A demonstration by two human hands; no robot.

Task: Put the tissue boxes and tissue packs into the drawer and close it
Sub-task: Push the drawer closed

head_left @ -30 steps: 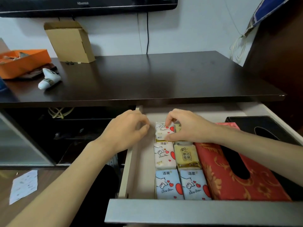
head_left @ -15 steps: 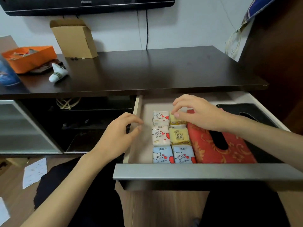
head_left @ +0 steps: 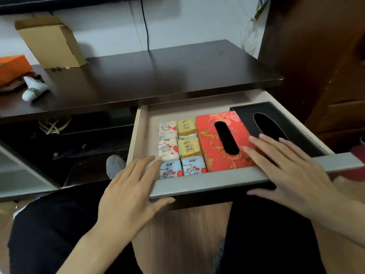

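The drawer [head_left: 207,183] stands pulled out under the dark desk. Inside lie several small tissue packs [head_left: 178,148] in two rows, a red patterned tissue box [head_left: 211,139] to their right, and a black tissue box [head_left: 248,113] at the far right. My left hand [head_left: 128,196] is spread at the drawer's front left corner, thumb under the grey front panel. Over the front panel lies my right hand [head_left: 292,173], fingers flat and reaching across the red and black boxes. Neither hand holds anything.
On the dark desk top [head_left: 158,76] stand a cardboard box [head_left: 51,40], an orange box [head_left: 11,66] and a small white object [head_left: 33,89]. A dark wooden cabinet [head_left: 320,56] rises at the right. Open shelves with cables [head_left: 53,125] lie left of the drawer.
Both hands have pulled back from the tissue packs at the drawer's rear to its front panel. The view has shifted down and closer.
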